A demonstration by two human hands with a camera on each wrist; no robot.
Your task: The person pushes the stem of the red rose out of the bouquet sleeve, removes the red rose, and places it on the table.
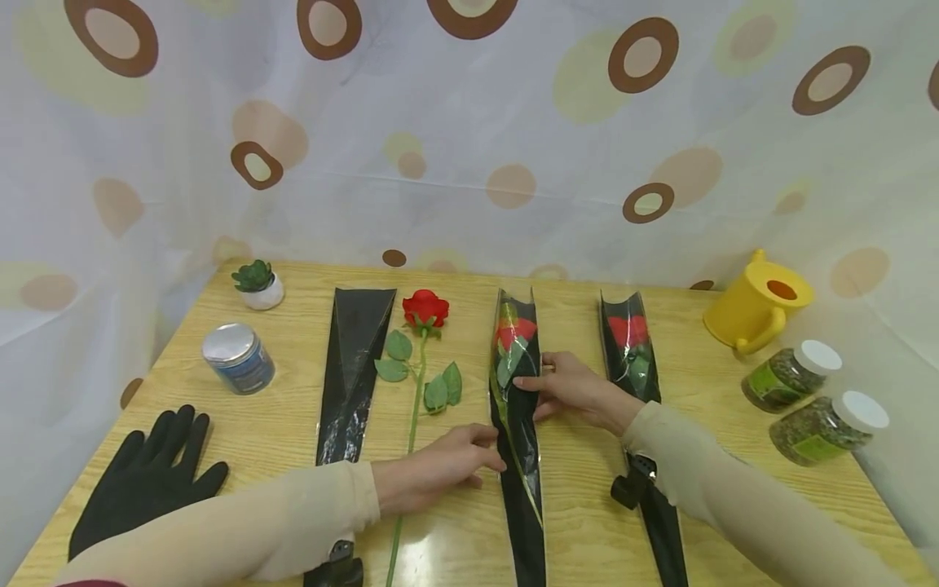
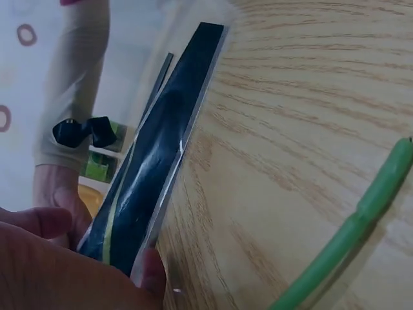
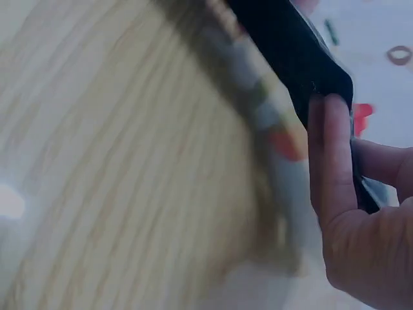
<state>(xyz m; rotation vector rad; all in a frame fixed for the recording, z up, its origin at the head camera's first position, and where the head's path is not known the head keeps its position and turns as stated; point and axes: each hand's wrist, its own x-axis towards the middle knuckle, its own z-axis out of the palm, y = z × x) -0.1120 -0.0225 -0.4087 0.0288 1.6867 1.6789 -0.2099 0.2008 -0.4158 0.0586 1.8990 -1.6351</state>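
My right hand (image 1: 575, 391) pinches the edge of a clear-fronted black flower sleeve (image 1: 524, 424), thumb on top and fingers underneath. Inside that sleeve lies a red rose (image 1: 516, 330) with a long green stem. In the right wrist view two fingers (image 3: 335, 148) press against the sleeve's black back. My left hand (image 1: 440, 469) is at the sleeve's left edge, its fingers loosely bent; whether it grips the edge is unclear. Beneath the left wrist lies a loose red rose (image 1: 425, 308). Left of it is a flat black sleeve (image 1: 352, 367).
Another sleeved rose (image 1: 629, 334) lies under the right forearm. At the right stand a yellow watering can (image 1: 748, 306) and two white-lidded jars (image 1: 788, 377). A black glove (image 1: 147, 473), a tin (image 1: 238, 359) and a small potted succulent (image 1: 258, 285) are at the left.
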